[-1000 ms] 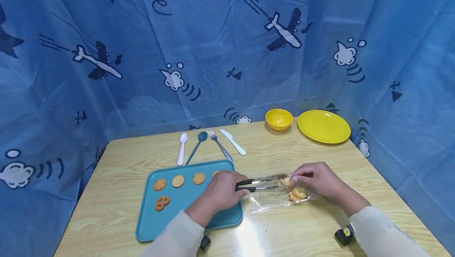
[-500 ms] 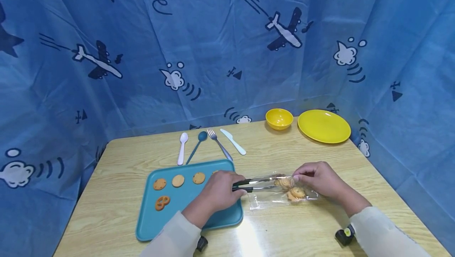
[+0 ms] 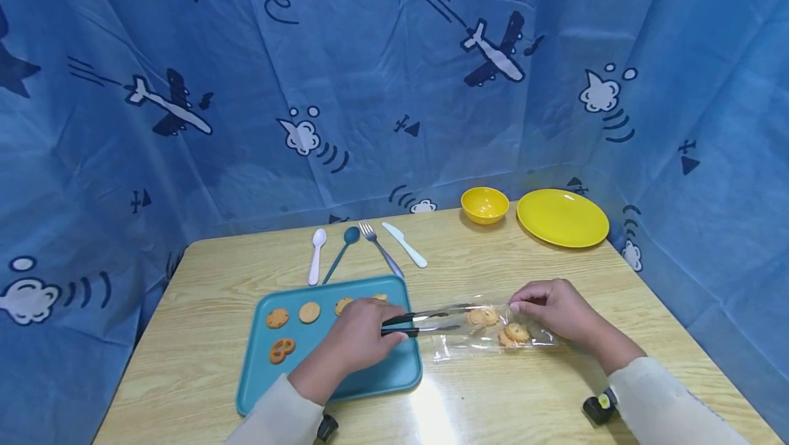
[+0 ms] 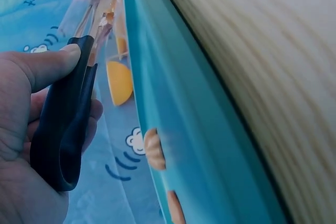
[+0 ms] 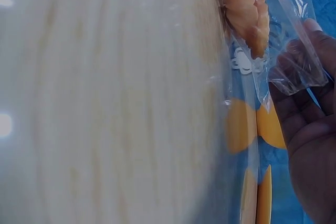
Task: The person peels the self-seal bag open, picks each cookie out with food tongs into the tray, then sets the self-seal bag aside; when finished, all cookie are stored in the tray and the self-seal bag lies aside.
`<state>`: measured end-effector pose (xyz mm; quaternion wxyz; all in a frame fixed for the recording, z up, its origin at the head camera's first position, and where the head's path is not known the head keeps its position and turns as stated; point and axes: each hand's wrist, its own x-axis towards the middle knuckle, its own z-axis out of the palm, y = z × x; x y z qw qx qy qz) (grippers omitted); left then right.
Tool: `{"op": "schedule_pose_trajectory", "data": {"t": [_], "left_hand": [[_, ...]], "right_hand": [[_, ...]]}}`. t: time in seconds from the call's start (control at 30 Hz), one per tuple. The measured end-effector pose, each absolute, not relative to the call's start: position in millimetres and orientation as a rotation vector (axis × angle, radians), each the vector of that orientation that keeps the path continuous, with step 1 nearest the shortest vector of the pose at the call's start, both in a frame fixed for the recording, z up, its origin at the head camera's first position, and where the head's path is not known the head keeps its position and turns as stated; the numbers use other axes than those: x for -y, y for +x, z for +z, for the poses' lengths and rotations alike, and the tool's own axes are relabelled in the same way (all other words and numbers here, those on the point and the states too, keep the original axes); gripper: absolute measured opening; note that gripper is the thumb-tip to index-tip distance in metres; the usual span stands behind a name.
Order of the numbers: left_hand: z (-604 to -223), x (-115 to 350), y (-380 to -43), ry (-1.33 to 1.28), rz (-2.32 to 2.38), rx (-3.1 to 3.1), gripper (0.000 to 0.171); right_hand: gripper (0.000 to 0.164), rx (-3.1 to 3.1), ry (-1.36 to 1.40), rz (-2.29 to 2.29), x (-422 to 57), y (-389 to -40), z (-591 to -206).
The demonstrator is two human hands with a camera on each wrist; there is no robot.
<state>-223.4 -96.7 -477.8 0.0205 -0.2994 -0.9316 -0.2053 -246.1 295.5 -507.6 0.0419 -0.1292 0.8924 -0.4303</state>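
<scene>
My left hand [image 3: 360,337] holds the black-handled tongs [image 3: 401,320] above the right part of the teal tray [image 3: 261,383]. Their metal arms stand apart and point right, with the tips at the left part of a clear plastic bag [image 3: 453,348]. Inside the bag lie ridged cookies, one group [image 3: 483,317] close to the tong tips and another [image 3: 516,333] farther right. My right hand [image 3: 557,309] pinches the bag's upper right edge between thumb and fingers. In the left wrist view, thumb and fingers wrap the tong handles [image 4: 60,114]. The right wrist view shows cookies [image 5: 245,11] through the film.
On the tray sit several round cookies [image 3: 277,318] in a row and a pretzel [image 3: 281,350]. Behind it lie a pale spoon [image 3: 316,257], a dark teal spoon [image 3: 342,253], a fork [image 3: 381,250] and a knife [image 3: 405,246]. A yellow bowl [image 3: 484,206] and yellow plate [image 3: 563,218] stand at the back right.
My left hand has drawn the tongs leftward, so their tips sit farther from the right hand. The upper cookies have shifted slightly left inside the bag. The right hand has hardly moved.
</scene>
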Motion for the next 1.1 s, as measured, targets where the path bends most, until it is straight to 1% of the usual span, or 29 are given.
{"op": "schedule_pose_trajectory", "data": {"t": [0.2,0.3,0.43,0.8,0.97,1.1], "left_hand": [[-473,116,-213,-0.883,-0.621,2.9,0.035],[-472,129,-204,-0.843,-0.641,2.925,0.038],[-468,147,-193,-0.763,-0.669,2.935,0.04],[-463,208,-162,-0.441,-0.656,3.009,0.037],[-467,244,-151,-0.255,-0.727,3.061,0.042],[-469,270,-144,-0.155,-0.753,3.084,0.046]], "right_hand": [[0.013,-2.727,-0.386,-1.31,-295,-246,-507],[0.015,-2.708,-0.358,-1.312,-293,-245,-507],[0.013,-2.699,-0.332,-1.306,-293,-244,-506],[0.014,-2.698,-0.359,-1.329,-292,-245,-507],[0.015,-2.703,-0.372,-1.323,-292,-245,-507],[0.015,-2.723,-0.384,-1.308,-291,-245,-507]]}}
